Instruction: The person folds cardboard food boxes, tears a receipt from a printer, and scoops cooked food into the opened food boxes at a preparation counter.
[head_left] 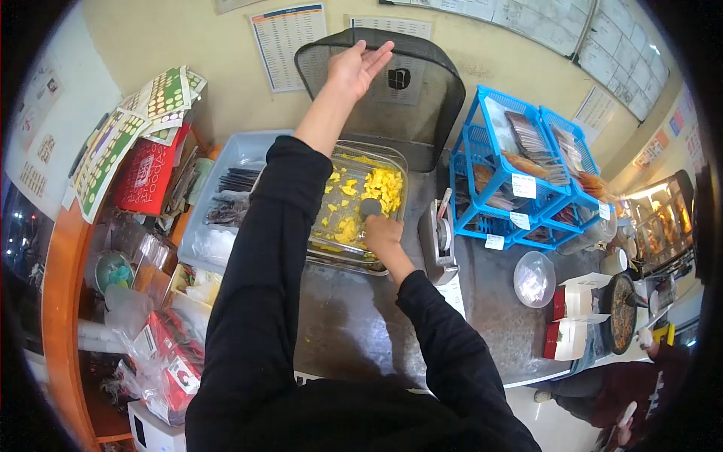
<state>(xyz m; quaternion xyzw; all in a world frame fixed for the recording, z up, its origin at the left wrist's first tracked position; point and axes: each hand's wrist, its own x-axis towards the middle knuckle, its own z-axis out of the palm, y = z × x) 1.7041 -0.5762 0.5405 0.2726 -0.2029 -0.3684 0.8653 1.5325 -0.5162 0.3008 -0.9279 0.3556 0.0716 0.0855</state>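
Note:
My left hand (357,69) is raised in front of a black mesh cover (429,98) that stands upright near the wall. Its fingers are stretched out near the cover's top rim; whether they touch it, I cannot tell. Below, a clear rectangular tray (405,169) holds yellow, crumbly pieces that look like scrambled egg (382,188), heaped toward the right side. My right hand (384,235) is closed over the tray's right part, around a spoon (370,207) whose round grey end rests among the yellow pieces. Most of the spoon's handle is hidden by the hand.
To the left is a blue-grey tub (197,237) with dark packets. Right of the tray stand a tape dispenser (438,241) and stacked blue baskets (482,143) of packets. A round plastic tub (535,279) and red-white boxes (574,316) lie farther right. Another person (625,392) is at lower right.

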